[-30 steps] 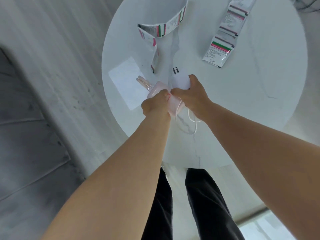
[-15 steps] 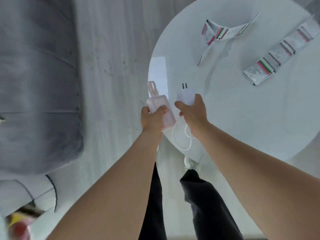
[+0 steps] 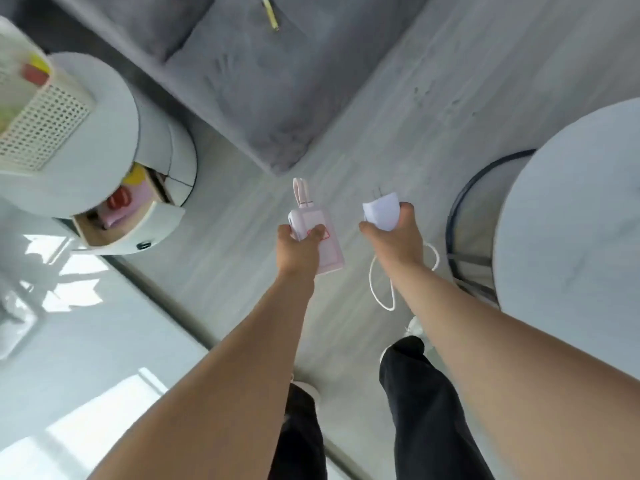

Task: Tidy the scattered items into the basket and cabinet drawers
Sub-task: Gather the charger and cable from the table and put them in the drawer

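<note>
Left hand [image 3: 298, 244] grips power bank [image 3: 320, 237] — right hand [image 3: 398, 237] grips charger [image 3: 381, 212].

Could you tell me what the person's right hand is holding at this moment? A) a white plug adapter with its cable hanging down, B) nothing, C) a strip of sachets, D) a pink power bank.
A: the right hand grips the white plug adapter, prongs up, its white cable looping below, while the left hand holds the pink power bank.
</note>
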Action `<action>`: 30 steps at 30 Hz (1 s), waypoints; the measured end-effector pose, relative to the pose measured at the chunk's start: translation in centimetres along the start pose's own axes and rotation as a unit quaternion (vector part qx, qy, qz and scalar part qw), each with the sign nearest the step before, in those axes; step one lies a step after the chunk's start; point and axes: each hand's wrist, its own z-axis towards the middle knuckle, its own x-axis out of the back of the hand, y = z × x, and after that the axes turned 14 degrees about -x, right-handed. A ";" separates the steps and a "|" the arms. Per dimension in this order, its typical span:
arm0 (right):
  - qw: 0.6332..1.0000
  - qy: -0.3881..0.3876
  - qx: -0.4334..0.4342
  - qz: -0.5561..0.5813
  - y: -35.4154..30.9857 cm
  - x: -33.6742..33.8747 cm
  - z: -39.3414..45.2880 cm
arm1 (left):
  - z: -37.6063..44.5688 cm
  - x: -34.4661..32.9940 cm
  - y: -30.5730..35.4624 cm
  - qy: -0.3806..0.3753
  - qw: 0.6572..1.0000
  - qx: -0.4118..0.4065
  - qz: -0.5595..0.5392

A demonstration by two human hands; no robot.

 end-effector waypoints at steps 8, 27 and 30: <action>0.982 -0.093 0.093 -0.134 -2.4 -22.0 -14.4 | 3.8 25.8 -3.4 0.107 0.992 0.008 -0.064; 0.854 -0.204 0.307 -0.368 -9.9 -50.6 -11.5 | 19.5 40.0 -11.5 0.311 0.905 0.101 -0.273; 0.816 -0.211 0.377 -0.384 -10.2 -54.9 -8.1 | 24.0 39.9 -13.3 0.309 0.903 0.086 -0.285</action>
